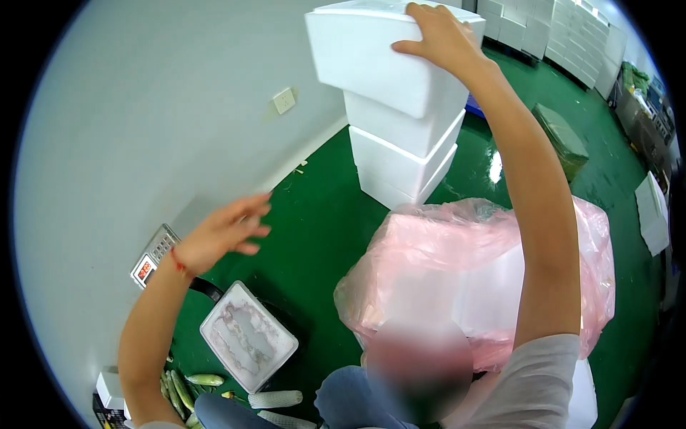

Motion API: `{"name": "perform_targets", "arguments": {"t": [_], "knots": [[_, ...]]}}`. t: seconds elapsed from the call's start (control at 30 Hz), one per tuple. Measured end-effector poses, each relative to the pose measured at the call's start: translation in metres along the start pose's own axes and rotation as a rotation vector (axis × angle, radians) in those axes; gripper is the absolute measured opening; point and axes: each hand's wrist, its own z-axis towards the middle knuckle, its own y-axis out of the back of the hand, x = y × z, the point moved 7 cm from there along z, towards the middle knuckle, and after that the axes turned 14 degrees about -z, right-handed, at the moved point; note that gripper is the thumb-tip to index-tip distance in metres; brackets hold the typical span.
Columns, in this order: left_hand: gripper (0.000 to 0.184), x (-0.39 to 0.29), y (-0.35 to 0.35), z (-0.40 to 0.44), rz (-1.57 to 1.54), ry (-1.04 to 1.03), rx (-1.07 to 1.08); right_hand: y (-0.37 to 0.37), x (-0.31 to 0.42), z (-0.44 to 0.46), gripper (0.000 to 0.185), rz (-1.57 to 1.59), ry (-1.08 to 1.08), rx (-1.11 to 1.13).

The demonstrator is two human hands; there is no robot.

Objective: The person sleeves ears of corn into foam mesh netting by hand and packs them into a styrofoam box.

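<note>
My right hand (446, 36) grips the top edge of a white foam box (371, 53), fingers over the rim and thumb against its side. This box is tilted and sits on top of a stack of white foam boxes (386, 161) beside the wall. My left hand (232, 227) is in the air with its fingers apart, holding nothing and slightly blurred. A red cord circles that wrist. Just beyond it stands a scale display (153, 256) with red digits. Below is the scale's pale, stained platform (248, 336).
Pink plastic film wraps a large white bundle (429, 250) at right. Green corn cobs (206, 380) and foam net sleeves (276, 400) lie by my knees. A green package (561, 139) rests on the floor, and more white boxes (575, 43) line the back. A blurred round patch hides the lower middle.
</note>
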Motion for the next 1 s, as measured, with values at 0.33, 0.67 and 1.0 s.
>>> {"name": "perform_targets", "arguments": {"t": [0.33, 0.67, 1.0], "knots": [[0.054, 0.236, 0.147, -0.243, -0.421, 0.211, -0.681, -0.082, -0.080, 0.055, 0.070, 0.086, -0.030, -0.098], [0.058, 0.319, 0.099, -0.329, -0.349, 0.380, -0.789, -0.075, 0.026, -0.218, 0.035, 0.324, -0.134, -0.106], [0.044, 0.302, 0.073, -0.408, -0.330, 0.102, -0.953, -0.105, 0.101, -0.544, 0.051, 0.064, 0.115, 1.003]]}}
